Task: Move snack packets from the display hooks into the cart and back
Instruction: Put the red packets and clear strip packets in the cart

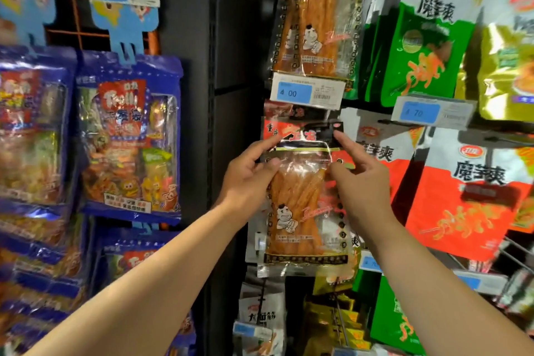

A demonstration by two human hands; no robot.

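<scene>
A clear snack packet point(300, 205) of orange strips with a cartoon figure hangs in front of the display, its red and black header up at a hook. My left hand point(248, 176) pinches its upper left corner between thumb and fingers. My right hand point(358, 179) pinches its upper right corner, index finger up on the header. A second packet of the same kind point(315, 26) hangs on the hook above, over a 4.00 price tag point(306, 91). No cart is in view.
Green, yellow and red-orange packets point(465, 199) hang on hooks at the right, with a 4.70 price tag point(430, 113). Blue candy bags point(130, 139) hang at the left. A dark upright post point(199, 95) divides the two displays. More packets hang below.
</scene>
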